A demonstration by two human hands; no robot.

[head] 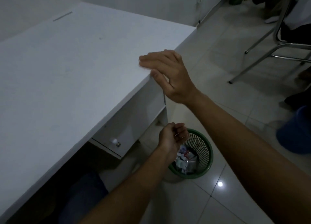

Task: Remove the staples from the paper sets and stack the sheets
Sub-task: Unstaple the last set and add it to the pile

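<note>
My right hand [165, 72] lies at the right front edge of the white desk [67, 76], with straight fingers flat on the top and the thumb against the rim. Below that edge, my left hand [173, 136] is cupped palm up over a green wastebasket [204, 149]. A few small thin staples [178, 136] lie in its curled palm. A grey strip of staples [62, 16] rests far back on the desk. No paper sheets show in this view.
The wastebasket stands on the tiled floor and holds crumpled paper scraps [184, 161]. A drawer with a round knob [116, 142] sits under the desk. A metal chair frame [269, 52] stands at the right, and a blue object [296, 131] lies on the floor.
</note>
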